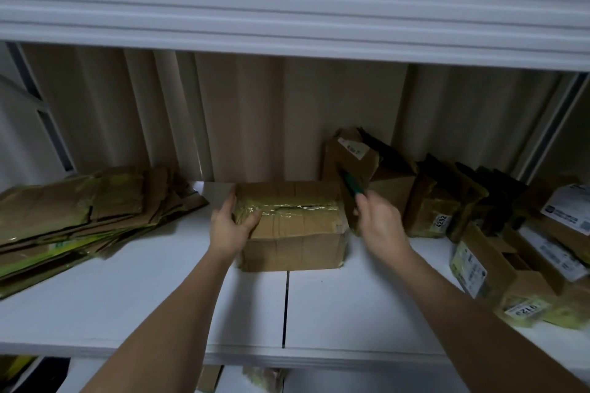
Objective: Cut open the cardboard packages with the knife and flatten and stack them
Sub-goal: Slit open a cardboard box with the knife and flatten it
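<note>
Taped box braced on the shelf, knife poised at its right end

Flattened stack (73, 217) far left; left hand (230, 226) curled over the box (293, 233) at its left end, tape seam running left-right toward right hand (380, 223), nearer that end, gripping green knife (352, 187)

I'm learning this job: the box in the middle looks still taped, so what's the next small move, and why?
Probably bring the knife in the right hand to the taped seam and slit it: the box is still closed, and the left hand already steadies its left end.
</note>
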